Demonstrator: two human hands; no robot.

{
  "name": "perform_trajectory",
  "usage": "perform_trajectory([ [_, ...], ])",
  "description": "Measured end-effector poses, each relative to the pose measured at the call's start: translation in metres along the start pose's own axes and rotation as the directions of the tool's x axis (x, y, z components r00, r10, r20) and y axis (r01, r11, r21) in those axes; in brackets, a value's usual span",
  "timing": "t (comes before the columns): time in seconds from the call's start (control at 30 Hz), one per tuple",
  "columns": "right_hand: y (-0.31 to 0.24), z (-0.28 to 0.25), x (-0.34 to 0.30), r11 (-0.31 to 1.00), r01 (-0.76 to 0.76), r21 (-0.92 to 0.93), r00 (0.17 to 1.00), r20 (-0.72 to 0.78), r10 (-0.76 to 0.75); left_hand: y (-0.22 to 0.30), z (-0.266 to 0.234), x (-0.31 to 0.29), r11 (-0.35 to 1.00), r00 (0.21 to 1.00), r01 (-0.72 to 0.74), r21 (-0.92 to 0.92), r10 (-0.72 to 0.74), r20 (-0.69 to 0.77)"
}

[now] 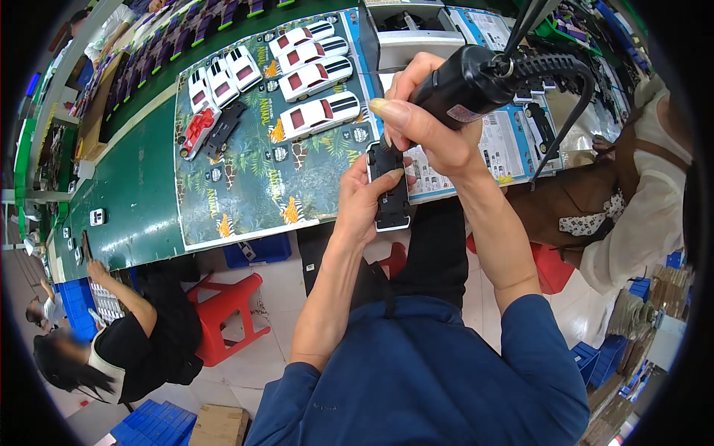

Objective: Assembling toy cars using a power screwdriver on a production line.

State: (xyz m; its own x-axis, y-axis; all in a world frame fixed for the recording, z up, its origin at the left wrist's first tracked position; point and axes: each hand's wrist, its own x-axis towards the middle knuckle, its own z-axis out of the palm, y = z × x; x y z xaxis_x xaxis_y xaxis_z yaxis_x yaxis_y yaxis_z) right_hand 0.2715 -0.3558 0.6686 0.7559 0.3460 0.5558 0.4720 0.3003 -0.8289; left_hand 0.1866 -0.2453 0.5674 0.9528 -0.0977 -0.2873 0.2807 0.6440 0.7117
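Observation:
My left hand (357,201) grips a toy car (390,204) with its black underside turned up and a strip of white body showing at the near end. The left thumb presses on the base. My right hand (446,145) is wrapped round a black electric screwdriver (457,85), whose lower end points down at the car's far half. Fingers hide the tip, so I cannot tell whether it touches a screw. Left of my hands, several white toy cars (321,115) with black stripes stand on a printed sheet (253,189). Beside them are a red-and-white car (199,131) and a black car base (225,128).
The screwdriver's coiled black cable (569,67) loops to the right. A grey-white box (416,41) stands beyond my hands. Co-workers sit at both sides, one with a white sleeve (639,215) close on the right. A red stool (227,316) stands lower left.

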Motion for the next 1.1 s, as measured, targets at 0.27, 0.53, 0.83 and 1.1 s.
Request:
perform_trajectory([
  [0.27, 0.000, -0.002, -0.007, 1.000, -0.002, -0.007, 1.000, 0.023, 0.002, -0.002, -0.004, 0.001, 1.000, 1.000, 0.002, -0.010, -0.002, 0.022],
  [0.53, -0.014, -0.021, 0.009, 0.961, 0.137, 0.240, 0.985, -0.139, -0.105, 0.000, -0.006, 0.005, 0.958, 0.998, -0.029, -0.286, 0.014, -0.054],
  [0.83, -0.007, -0.059, 0.043, 0.967, 0.186, -0.176, 0.947, -0.230, -0.224, 0.002, -0.012, 0.003, 0.984, 0.999, -0.036, -0.173, 0.037, -0.002],
  [1.1, -0.010, -0.042, 0.043, 0.975, -0.026, -0.219, 0.990, -0.144, -0.006, 0.002, -0.019, 0.007, 0.938, 0.998, -0.008, -0.347, -0.015, -0.063],
])
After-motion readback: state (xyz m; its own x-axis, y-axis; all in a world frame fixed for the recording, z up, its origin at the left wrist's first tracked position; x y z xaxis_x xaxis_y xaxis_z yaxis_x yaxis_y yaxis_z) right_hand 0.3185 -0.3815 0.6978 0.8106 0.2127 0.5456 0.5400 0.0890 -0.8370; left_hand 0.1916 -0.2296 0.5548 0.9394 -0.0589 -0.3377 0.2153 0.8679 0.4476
